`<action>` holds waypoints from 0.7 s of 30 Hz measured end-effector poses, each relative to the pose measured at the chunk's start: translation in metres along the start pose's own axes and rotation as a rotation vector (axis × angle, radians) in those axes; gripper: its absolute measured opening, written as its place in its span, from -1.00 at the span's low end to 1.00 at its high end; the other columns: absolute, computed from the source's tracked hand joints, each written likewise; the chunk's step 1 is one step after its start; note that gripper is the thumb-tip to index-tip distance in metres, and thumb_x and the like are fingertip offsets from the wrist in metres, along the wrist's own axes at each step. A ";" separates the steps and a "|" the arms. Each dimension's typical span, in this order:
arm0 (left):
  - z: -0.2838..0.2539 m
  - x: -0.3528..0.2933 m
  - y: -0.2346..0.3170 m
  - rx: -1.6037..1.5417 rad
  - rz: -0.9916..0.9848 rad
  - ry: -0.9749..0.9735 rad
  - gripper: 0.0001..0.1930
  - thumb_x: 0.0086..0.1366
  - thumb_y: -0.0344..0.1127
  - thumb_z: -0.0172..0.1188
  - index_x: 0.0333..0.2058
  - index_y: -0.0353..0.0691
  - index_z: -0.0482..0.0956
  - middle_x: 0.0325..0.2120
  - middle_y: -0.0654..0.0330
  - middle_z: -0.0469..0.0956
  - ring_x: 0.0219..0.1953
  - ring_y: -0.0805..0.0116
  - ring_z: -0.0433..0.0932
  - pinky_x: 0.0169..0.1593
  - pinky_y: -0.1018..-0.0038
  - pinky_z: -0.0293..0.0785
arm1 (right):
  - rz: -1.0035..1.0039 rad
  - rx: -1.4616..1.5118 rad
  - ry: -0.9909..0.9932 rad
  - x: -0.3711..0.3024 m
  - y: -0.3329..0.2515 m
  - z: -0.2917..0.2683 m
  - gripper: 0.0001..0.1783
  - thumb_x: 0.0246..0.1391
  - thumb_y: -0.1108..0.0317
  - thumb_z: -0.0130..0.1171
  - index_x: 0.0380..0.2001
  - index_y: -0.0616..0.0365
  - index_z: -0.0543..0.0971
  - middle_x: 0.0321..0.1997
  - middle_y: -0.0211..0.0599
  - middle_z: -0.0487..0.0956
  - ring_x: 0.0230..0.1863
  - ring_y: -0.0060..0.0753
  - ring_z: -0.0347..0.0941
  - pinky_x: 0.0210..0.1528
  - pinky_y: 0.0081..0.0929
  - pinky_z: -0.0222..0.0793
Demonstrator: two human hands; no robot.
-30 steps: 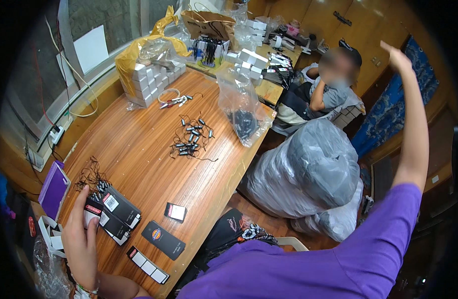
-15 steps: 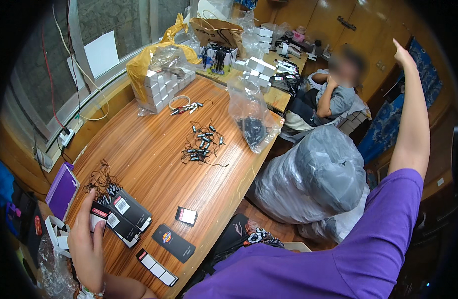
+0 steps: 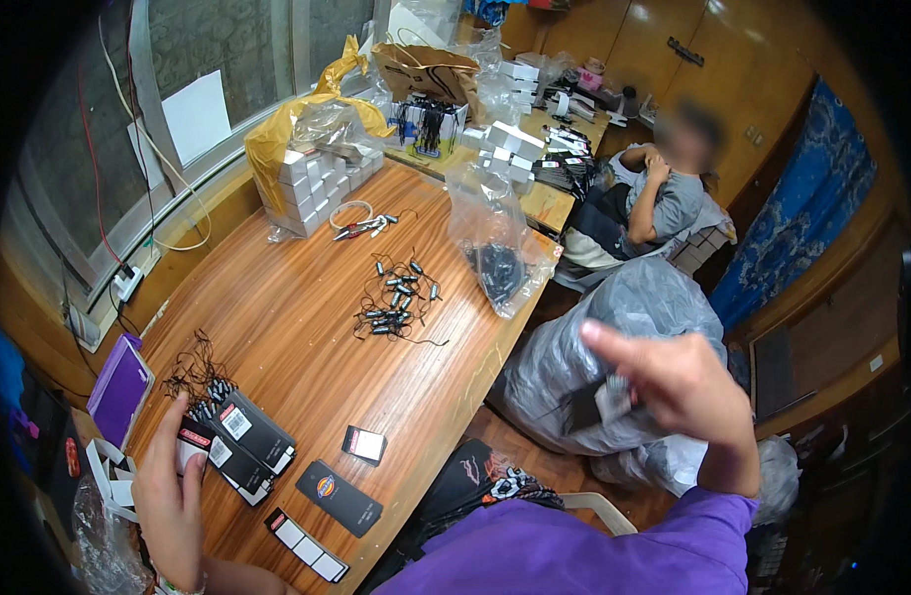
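My left hand (image 3: 171, 516) is at the table's left side, its thumb and forefinger closed on a small tag (image 3: 194, 437) in black, red and white. Directly beside it lie stacks of black hang tags (image 3: 260, 428) with black strings (image 3: 200, 365) bunched at their far ends. My right hand (image 3: 695, 389) is raised off the table's right edge, in front of a grey plastic sack. Its forefinger points left and the others look curled; motion smears it, so whether it holds anything is unclear.
On the table (image 3: 267, 297) lie single tags, including a dark one (image 3: 340, 498), and a pile of black string loops (image 3: 401, 297). Farther off are a clear bag (image 3: 495, 238), pliers (image 3: 361, 227) and white boxes (image 3: 307, 188). Bulky sacks (image 3: 624, 297) stand right; a person (image 3: 664, 193) sits beyond.
My right arm has come down from its high stretch at the far right, bringing the hand nearer, in front of the sacks. My left hand stays at the tags. The view has shifted slightly.
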State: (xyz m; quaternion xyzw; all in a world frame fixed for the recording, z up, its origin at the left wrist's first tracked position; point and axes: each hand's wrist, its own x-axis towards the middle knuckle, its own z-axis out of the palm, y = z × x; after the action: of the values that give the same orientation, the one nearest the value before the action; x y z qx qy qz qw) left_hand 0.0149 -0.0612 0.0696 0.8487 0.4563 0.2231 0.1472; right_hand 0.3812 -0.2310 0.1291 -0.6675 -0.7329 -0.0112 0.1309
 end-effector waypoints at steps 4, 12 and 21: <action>-0.004 -0.001 0.005 0.030 -0.060 -0.011 -0.51 0.09 -0.58 0.00 0.07 -0.34 0.26 -0.01 -0.04 0.36 0.02 0.06 0.35 0.05 0.37 0.22 | -0.104 0.208 -0.166 0.004 0.018 -0.014 -0.21 -0.36 0.65 -0.03 0.10 -0.13 0.34 -0.56 -0.41 0.50 -0.60 -0.39 0.43 -0.47 -0.49 0.39; 0.006 0.008 -0.002 -0.100 -0.019 -0.085 -0.51 0.08 -0.58 0.01 0.06 -0.36 0.26 0.00 -0.03 0.36 0.06 0.06 0.33 0.08 0.41 0.20 | 1.356 -0.540 0.665 -0.079 0.390 -0.304 -0.30 -0.06 0.47 -0.14 0.22 -0.21 0.12 -0.15 -0.05 0.52 -0.57 -0.26 0.48 -0.51 -0.38 0.40; -0.004 0.000 0.007 0.043 -0.029 -0.011 -0.51 0.08 -0.57 0.04 0.05 -0.29 0.30 -0.16 -0.09 0.44 -0.18 0.01 0.45 -0.13 0.36 0.31 | 0.833 -0.311 0.619 0.050 0.296 -0.182 -0.35 -0.07 0.50 -0.11 0.17 -0.10 0.18 -0.39 -0.06 0.52 -0.54 -0.36 0.44 -0.45 -0.42 0.36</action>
State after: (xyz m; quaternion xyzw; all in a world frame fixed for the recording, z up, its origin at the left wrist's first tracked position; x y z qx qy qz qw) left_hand 0.0178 -0.0644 0.0767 0.8463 0.4723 0.2062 0.1346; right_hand 0.7002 -0.1853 0.2687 -0.8785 -0.3234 -0.2627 0.2338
